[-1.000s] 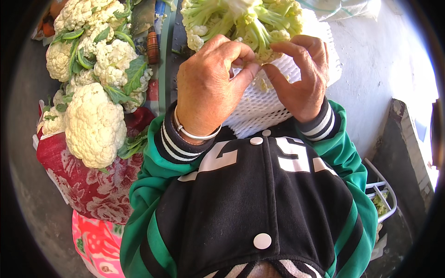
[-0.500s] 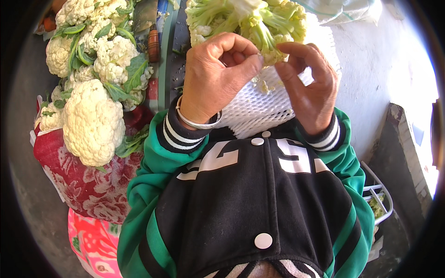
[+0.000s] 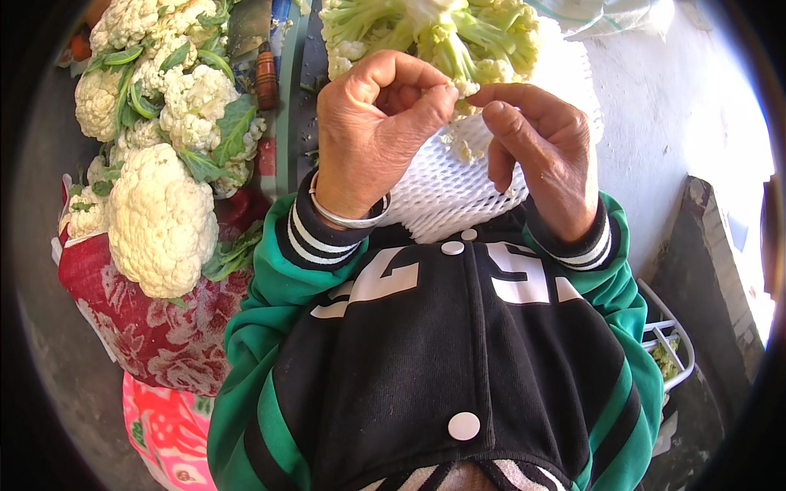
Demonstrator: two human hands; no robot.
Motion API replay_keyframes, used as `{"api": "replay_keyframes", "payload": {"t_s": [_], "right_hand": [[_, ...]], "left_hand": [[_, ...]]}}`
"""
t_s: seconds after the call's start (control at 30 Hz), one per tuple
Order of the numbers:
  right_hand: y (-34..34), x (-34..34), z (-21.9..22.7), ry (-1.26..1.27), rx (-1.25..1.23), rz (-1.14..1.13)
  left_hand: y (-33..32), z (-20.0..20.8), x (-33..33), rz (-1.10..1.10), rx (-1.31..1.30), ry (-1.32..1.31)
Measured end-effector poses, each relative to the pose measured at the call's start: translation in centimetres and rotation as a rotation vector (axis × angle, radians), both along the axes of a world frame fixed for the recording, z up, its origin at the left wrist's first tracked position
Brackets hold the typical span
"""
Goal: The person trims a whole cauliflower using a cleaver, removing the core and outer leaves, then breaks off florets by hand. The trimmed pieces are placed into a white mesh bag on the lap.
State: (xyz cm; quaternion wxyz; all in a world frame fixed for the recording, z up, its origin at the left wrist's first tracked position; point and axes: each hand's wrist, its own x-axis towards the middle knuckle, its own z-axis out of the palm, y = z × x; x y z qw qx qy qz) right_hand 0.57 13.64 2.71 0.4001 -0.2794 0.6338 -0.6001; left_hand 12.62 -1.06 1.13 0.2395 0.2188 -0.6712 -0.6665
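Note:
A cauliflower head point(image 3: 442, 33) lies at the top of the view, its pale green stalks fanned out and its florets round the edge. My left hand point(image 3: 377, 135) has thumb and index finger closed on the tip of a near floret point(image 3: 464, 86). From the other side, my right hand point(image 3: 544, 147) reaches the same floret with its index fingertip. Its thumb sits just below the index finger and the other fingers are loosely bent; nothing shows in its grasp. White foam netting point(image 3: 458, 184) is spread beneath, with a few crumbs of floret on it.
Several cauliflowers point(image 3: 164, 221) with leaves are piled at the left, by a red flowered cloth point(image 3: 155, 319). A knife with a wooden handle point(image 3: 267, 80) lies beside them. A white plastic basket point(image 3: 675, 348) stands at the right, below a grey slab point(image 3: 712, 254).
My right hand has moved slightly left and down, its index finger straighter and its thumb closer to it. My left hand has shifted slightly left and up, still at the floret.

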Motion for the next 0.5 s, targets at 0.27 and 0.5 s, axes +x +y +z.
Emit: {"api": "replay_keyframes", "payload": {"t_s": [0.27,0.5], "right_hand": [[-0.3,0.5,-1.2,-0.129,-0.051,-0.148],[-0.6,0.5,-1.7,-0.249,-0.052,-0.203]], "left_hand": [[0.6,0.3,-0.3,-0.022,-0.333,-0.045],[0.7,0.5,-0.3,-0.043,-0.512,-0.079]]}}
